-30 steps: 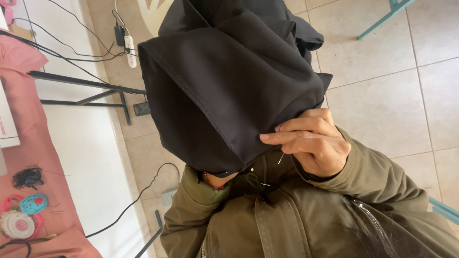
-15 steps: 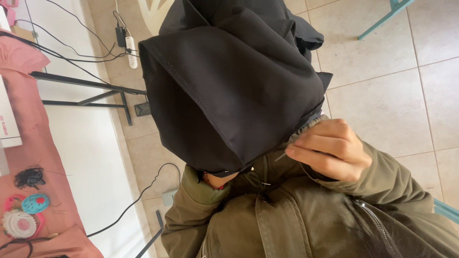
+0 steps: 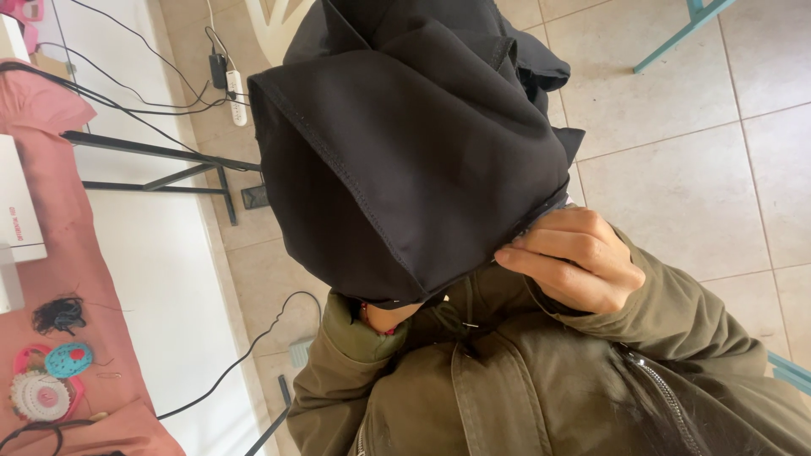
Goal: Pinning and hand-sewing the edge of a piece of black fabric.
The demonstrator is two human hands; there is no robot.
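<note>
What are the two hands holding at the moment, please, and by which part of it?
The right hand pinches the black garment at its lower right edge. The left hand is mostly hidden beneath the cloth, apparently supporting it from below.

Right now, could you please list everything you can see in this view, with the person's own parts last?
Garment: one, black, folded with stitched seams, held up in the middle.
Table: one, pink cloth over it, left edge.
Pin wheel: one, white, on the table, lower left.
Pincushion: one, teal, beside the pin wheel.
Thread tangle: one, black, on the table.
Power strip: one, white, on the floor, with black cables.
Floor: beige tiles.
Jacket: one, olive, worn by the person.
Left hand: mostly hidden under the garment.
Right hand: pinching the garment's lower edge.
</note>
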